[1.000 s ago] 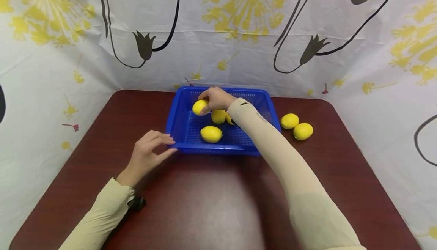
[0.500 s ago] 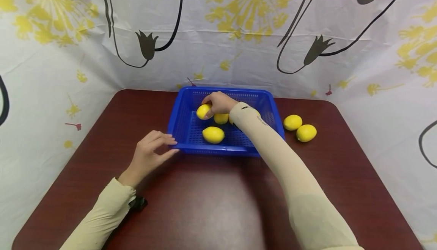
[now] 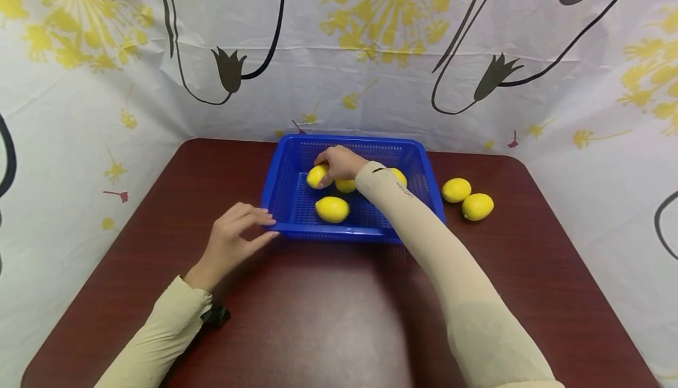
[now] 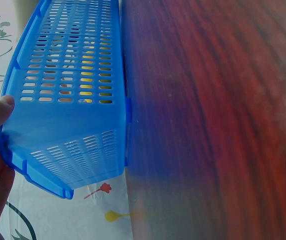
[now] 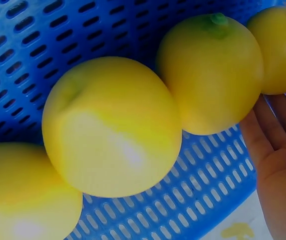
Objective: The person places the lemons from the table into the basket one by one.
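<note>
A blue plastic basket with slotted walls stands on the table. At its left front corner my left hand grips the rim, thumb in front and fingers over the edge. The left wrist view shows the thumb against the basket's rim. Inside the basket my right hand holds a yellow lemon at the left of the row. Beside it sit a lemon and a lemon partly hidden by the sleeve; another lemon lies nearer the front. The right wrist view shows a middle lemon close up.
Two lemons, a rear lemon and a front lemon, lie on the table right of the basket. The dark reddish table extends toward me. A patterned white cloth hangs behind and at both sides.
My right hand has lowered slightly with the lemon toward the basket floor. The left hand keeps its place at the corner. The whole head view has shifted a little.
</note>
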`<state>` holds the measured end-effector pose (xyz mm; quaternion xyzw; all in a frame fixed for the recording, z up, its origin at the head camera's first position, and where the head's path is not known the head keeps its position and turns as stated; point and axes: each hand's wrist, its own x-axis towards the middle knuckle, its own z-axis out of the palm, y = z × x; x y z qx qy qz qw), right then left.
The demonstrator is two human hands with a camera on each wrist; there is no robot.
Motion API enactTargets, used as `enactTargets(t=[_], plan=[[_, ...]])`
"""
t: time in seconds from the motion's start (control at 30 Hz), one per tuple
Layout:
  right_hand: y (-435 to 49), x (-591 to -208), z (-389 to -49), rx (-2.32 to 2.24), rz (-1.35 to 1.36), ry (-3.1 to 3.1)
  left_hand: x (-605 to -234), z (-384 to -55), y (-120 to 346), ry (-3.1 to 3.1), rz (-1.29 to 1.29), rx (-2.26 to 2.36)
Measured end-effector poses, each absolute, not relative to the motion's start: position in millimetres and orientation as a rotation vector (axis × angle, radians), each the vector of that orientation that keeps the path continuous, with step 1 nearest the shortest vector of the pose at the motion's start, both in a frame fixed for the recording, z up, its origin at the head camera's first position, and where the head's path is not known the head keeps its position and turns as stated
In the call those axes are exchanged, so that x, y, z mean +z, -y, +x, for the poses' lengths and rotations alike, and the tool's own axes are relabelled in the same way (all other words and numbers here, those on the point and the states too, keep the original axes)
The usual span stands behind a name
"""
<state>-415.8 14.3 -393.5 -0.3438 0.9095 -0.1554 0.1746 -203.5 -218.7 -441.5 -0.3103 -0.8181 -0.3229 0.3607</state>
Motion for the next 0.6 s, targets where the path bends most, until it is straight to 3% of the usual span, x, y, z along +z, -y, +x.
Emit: enactTargets(t=[0.6], plan=[[-13.0, -396.6, -413.3, -0.347, -0.976, -2.625, -442.6, -204.3, 219.2, 2.103, -0.804, -0.837]])
